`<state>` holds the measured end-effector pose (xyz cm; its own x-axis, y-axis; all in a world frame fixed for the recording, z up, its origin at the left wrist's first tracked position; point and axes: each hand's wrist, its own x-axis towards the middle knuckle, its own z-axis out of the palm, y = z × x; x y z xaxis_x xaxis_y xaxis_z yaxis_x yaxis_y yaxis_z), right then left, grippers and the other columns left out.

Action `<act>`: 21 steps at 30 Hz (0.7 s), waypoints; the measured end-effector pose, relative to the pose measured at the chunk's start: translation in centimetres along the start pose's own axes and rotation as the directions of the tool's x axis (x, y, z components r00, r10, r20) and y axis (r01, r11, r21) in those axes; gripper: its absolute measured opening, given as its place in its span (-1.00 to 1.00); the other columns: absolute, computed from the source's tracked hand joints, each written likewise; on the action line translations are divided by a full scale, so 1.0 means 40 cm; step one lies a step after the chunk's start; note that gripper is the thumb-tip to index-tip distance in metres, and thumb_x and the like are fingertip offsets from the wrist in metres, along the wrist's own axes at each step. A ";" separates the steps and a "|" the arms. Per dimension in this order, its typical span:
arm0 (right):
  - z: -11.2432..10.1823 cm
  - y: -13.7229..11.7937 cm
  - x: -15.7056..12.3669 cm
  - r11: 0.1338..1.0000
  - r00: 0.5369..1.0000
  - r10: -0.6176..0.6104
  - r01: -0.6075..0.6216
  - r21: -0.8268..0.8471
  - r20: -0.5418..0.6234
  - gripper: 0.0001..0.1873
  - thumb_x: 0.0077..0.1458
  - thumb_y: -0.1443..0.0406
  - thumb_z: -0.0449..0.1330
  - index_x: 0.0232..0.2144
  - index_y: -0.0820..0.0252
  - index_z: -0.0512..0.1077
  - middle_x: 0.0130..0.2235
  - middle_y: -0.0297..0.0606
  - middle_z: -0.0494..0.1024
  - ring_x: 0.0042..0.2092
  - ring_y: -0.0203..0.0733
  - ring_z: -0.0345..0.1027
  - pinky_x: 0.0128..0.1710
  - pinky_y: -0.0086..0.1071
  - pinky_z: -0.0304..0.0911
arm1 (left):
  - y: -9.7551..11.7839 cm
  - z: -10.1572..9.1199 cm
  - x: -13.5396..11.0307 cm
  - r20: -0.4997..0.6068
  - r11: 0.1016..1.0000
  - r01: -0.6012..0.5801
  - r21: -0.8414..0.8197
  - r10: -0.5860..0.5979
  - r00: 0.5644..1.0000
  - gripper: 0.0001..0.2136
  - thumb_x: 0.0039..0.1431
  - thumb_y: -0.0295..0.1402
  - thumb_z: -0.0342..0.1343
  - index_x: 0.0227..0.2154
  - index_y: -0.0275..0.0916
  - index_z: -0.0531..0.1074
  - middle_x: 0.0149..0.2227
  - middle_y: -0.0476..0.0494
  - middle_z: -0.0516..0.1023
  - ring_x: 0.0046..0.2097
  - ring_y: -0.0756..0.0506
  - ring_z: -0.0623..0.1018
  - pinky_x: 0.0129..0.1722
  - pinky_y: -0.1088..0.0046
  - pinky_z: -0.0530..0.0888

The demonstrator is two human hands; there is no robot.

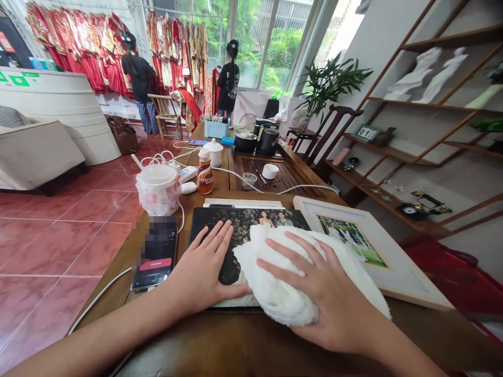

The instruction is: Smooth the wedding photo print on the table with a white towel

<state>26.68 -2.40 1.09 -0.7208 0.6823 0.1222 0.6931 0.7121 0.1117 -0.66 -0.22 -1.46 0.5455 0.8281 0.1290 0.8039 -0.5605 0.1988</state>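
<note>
Right, the left hand (200,272) lies flat and open, fingers fanned wide, palm down on a dark wedding photo panel (239,225). The right hand (314,285), also spread, presses a bunched white towel (283,277) onto the same panel, holding it against the print (terry or fleece, too close to tell which). The panel lies at the near edge of a wooden table (251,345), and a pale wooden picture frame (377,262) sits just beside it on the right. Left of the left hand is a smartphone (157,251), its screen blurred, with a white cable attached. Farther up the table stand a Nescafé bottle (205,175), a cup in a plastic bag (158,191) and a white lidded mug (214,152). In the background, one person (138,73) and another person (228,78) stand facing away, near red embroidered garments (86,57).
</note>
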 end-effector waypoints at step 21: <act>0.020 0.158 0.197 0.998 0.996 0.070 -0.069 0.010 -0.063 -0.26 0.08 -0.10 0.15 0.28 -0.30 0.09 0.37 -0.36 0.06 0.31 0.25 -0.07 0.10 0.27 -0.02 | -0.005 -0.003 -0.003 -0.013 0.999 -0.036 -0.029 0.036 0.999 0.02 0.11 0.35 -0.20 0.37 -0.44 -0.10 0.39 -0.33 -0.11 0.40 -0.32 -0.06 0.34 0.00 -0.02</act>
<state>25.35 7.61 1.99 -0.6684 0.7186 0.1918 0.7413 0.6647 0.0927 -0.89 -0.21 -1.41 0.5710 0.8074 0.1484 0.7765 -0.5898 0.2217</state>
